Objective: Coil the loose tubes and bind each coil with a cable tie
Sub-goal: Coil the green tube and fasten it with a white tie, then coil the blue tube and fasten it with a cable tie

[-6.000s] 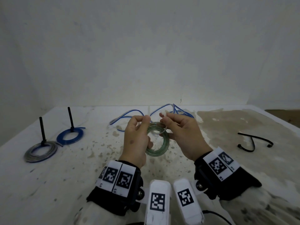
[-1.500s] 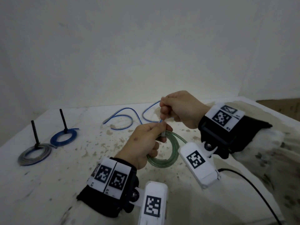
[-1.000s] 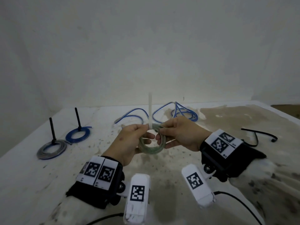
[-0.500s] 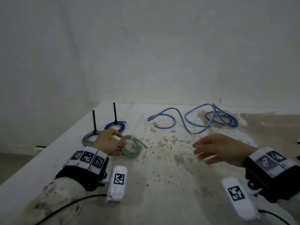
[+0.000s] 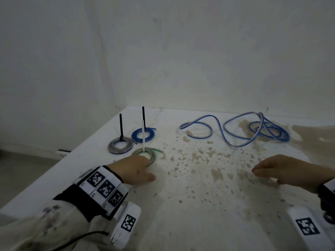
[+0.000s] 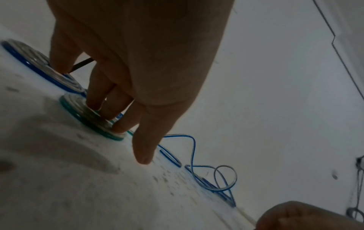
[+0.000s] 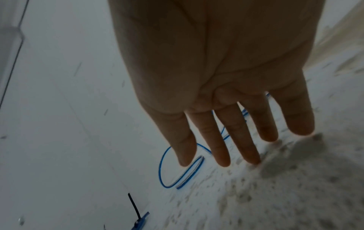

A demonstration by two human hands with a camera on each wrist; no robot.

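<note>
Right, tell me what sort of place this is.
Probably a bare work or test room, not a home: a stained white table set into a corner of plain white walls, holding only tied tube coils and a loose blue tube.

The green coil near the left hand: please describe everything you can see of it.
The green coil is clear, green-tinted tube wound into a small flat ring of several turns. It lies flat on the table, just in front of the grey coil and blue coil. A white tie binds its far side, the tail standing upright. One tube end pokes out to the right. The left hand rests fingertips on its near side.
</note>
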